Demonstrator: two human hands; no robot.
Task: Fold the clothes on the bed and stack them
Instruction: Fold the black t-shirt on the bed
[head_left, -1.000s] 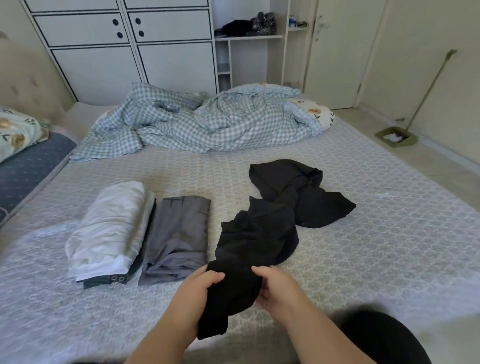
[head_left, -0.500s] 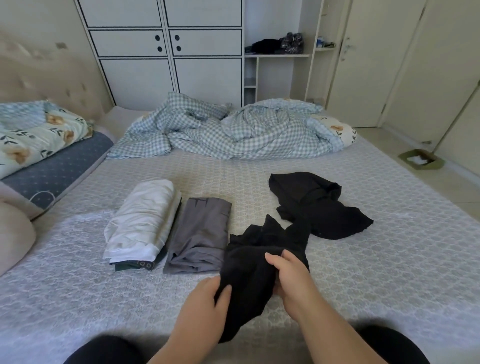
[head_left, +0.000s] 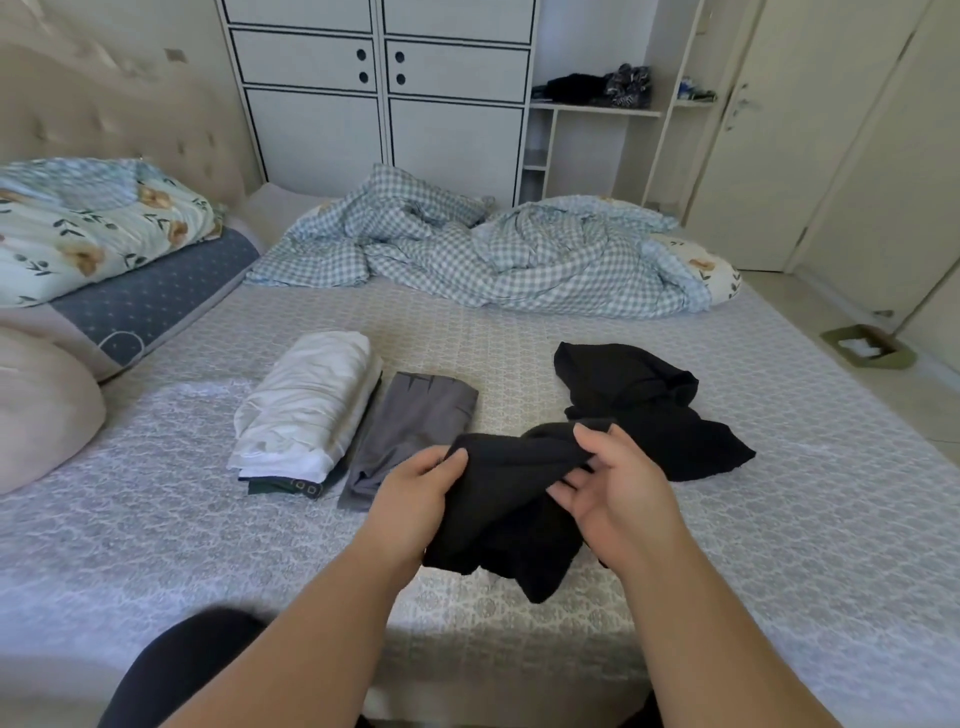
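The left hand (head_left: 423, 491) grips the bunched edge of the black garment (head_left: 511, 512), fingers curled over the cloth. The right hand (head_left: 610, 491) takes the same edge between thumb and fingers, which are only loosely bent. The garment hangs between both hands over the near edge of the bed (head_left: 779, 519); its lower part droops onto the cover. A second black garment (head_left: 639, 400) lies crumpled just behind it, toward the right side. The folded white pile (head_left: 306, 405) and the folded grey garment (head_left: 410, 421) lie side by side left of the middle. The black cloth looks light, thin and very soft, so it will sag and slide. It is probably best held at two corners of a hem or waistband and shaken flat before folding.
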